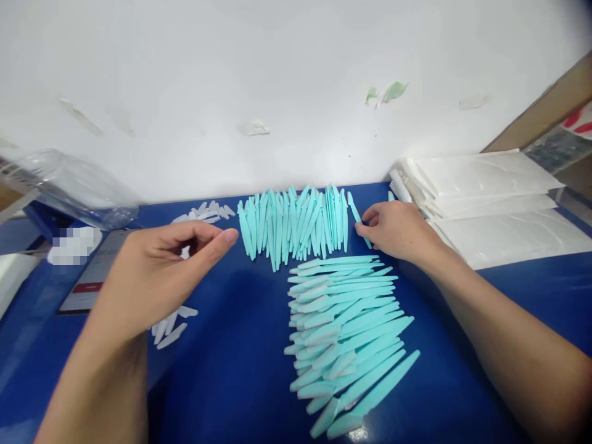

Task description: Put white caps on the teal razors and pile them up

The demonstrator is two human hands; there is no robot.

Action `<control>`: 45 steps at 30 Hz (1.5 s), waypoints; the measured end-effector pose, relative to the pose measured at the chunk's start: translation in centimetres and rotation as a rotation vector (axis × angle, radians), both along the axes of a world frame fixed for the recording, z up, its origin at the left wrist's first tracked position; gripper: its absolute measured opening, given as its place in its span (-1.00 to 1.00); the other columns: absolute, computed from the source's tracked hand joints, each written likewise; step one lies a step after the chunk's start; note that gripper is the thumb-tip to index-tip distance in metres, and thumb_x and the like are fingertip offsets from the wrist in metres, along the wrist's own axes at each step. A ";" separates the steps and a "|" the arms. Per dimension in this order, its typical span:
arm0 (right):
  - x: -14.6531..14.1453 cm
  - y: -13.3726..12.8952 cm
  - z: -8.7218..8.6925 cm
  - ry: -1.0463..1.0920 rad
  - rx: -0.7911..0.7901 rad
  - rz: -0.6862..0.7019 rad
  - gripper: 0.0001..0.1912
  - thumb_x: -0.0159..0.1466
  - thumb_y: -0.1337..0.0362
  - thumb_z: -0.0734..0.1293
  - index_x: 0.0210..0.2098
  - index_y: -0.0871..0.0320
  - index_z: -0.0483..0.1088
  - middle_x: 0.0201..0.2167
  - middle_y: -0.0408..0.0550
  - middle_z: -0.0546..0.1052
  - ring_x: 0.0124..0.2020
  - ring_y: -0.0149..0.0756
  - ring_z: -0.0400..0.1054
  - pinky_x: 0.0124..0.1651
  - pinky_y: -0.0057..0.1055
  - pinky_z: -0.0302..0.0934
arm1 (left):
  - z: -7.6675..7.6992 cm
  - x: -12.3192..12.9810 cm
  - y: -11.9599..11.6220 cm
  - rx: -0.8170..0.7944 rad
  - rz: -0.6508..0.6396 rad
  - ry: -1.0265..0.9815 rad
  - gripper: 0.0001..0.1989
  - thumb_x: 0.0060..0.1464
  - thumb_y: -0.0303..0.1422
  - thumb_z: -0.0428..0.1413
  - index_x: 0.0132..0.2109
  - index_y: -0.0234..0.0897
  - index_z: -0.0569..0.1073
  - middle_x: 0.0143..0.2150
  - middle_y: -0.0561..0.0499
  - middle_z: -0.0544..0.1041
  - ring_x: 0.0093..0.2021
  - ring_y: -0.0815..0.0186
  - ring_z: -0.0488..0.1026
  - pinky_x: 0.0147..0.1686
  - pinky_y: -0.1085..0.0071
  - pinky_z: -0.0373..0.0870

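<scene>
My right hand (395,229) pinches a turquoise eyebrow razor (355,211) lying at the right end of the back row. That row of razors (291,222) stretches along the wall side, handles pointing toward me. My left hand (161,265) hovers left of the row, thumb and index finger pressed together; whatever is between the tips is too small to make out. A whitish bit shows in the gap behind its fingers. Closer to me, a second stack of razors (346,333) lies crosswise, with translucent covers over their left ends.
Loose translucent caps lie at the back left (206,211) and beside my left wrist (171,324). Farther left are a phone-like screen (83,290) and a clear plastic bottle (69,185). White plastic sleeves (485,185) are stacked on the right, against the white wall (296,92).
</scene>
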State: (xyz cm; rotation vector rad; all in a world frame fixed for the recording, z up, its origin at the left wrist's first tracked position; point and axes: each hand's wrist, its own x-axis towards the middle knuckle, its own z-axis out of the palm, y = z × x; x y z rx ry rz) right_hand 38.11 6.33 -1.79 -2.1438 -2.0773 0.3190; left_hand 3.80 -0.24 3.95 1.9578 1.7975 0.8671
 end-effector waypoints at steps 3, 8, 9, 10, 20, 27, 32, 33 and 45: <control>0.5 0.3 0.0 -0.062 -0.007 -0.003 -0.81 0.28 0.19 0.38 -0.33 0.13 0.60 -0.38 0.10 0.66 -0.24 0.05 0.56 -0.16 -0.15 0.34 | 0.9 -2.9 -0.5 -0.124 -0.121 0.169 -0.69 0.18 0.01 0.30 -0.21 -0.12 0.70 -0.32 0.09 0.64 -0.42 0.35 0.45 -0.49 0.51 0.32; 1.2 0.5 -0.3 -0.159 0.011 -0.022 -0.81 0.25 0.23 0.35 -0.42 0.15 0.56 -0.36 0.25 0.62 -0.20 0.21 0.52 -0.19 -0.07 0.28 | 0.2 -7.6 -3.0 -0.369 -0.286 0.416 -0.67 0.21 0.09 0.22 -0.05 0.14 0.76 0.05 0.06 0.71 -0.23 0.16 0.68 -0.36 0.43 0.54; 1.3 0.5 -0.2 -0.165 0.017 -0.026 -0.82 0.25 0.26 0.34 -0.41 0.16 0.56 -0.35 0.25 0.62 -0.19 0.22 0.52 -0.19 -0.06 0.27 | -0.2 -8.3 -3.6 -0.371 -0.314 0.449 -0.67 0.23 0.09 0.20 -0.04 0.17 0.76 0.05 0.06 0.71 -0.16 0.12 0.69 -0.25 0.40 0.58; 1.4 0.4 0.0 -0.167 0.027 -0.034 -0.83 0.25 0.28 0.33 -0.39 0.17 0.56 -0.34 0.26 0.62 -0.19 0.23 0.52 -0.19 -0.06 0.27 | -0.7 -8.8 -4.0 -0.364 -0.332 0.482 -0.66 0.24 0.10 0.18 -0.02 0.19 0.75 0.05 0.04 0.71 -0.10 0.07 0.69 -0.16 0.36 0.60; 1.3 -3.0 2.7 0.394 0.037 0.134 -0.87 0.28 0.16 0.36 -0.35 0.06 0.49 -0.41 -0.10 0.65 -0.39 -0.17 0.52 -0.30 -0.25 0.30 | -2.5 -8.7 -2.2 -0.380 -0.403 0.475 -0.68 0.35 -0.04 0.12 -0.07 -0.02 0.73 0.01 -0.09 0.67 -0.03 0.03 0.61 -0.04 0.29 0.51; 0.7 -4.1 3.3 0.766 -0.301 0.245 -0.79 0.24 0.10 0.44 -0.27 0.12 0.52 -0.48 -0.11 0.58 -0.43 -0.24 0.47 -0.36 -0.32 0.31 | -2.5 -8.0 -0.9 -0.500 -0.384 0.381 -0.75 0.34 -0.10 0.18 -0.11 -0.12 0.65 -0.13 -0.04 0.69 -0.25 0.20 0.54 -0.31 0.44 0.42; 0.5 -4.4 3.3 0.800 -0.385 0.365 -0.78 0.33 0.08 0.41 -0.19 0.10 0.50 -0.42 -0.16 0.46 -0.43 -0.34 0.27 -0.41 -0.38 0.16 | -1.3 -5.5 -0.6 -0.415 -0.290 0.150 -0.73 0.32 -0.09 0.21 -0.06 -0.17 0.62 -0.15 -0.05 0.69 -0.24 0.24 0.56 -0.33 0.47 0.46; 0.5 -4.5 3.3 0.801 -0.395 0.384 -0.78 0.35 0.07 0.39 -0.18 0.09 0.50 -0.43 -0.19 0.41 -0.44 -0.36 0.21 -0.42 -0.39 0.13 | -1.0 -4.5 -0.4 -0.412 -0.275 0.053 -0.73 0.32 -0.10 0.23 -0.04 -0.18 0.62 -0.17 -0.05 0.70 -0.21 0.23 0.59 -0.27 0.45 0.50; 0.2 -4.8 2.9 0.815 -0.418 0.442 -0.77 0.40 0.06 0.41 -0.27 0.07 0.46 -0.42 -0.21 0.33 -0.41 -0.36 0.13 -0.41 -0.41 0.06 | -1.8 4.2 1.3 -0.527 -0.208 -0.584 -0.76 0.10 -0.23 0.46 -0.18 -0.26 0.67 -0.33 0.01 0.72 -0.30 0.30 0.70 -0.19 0.43 0.68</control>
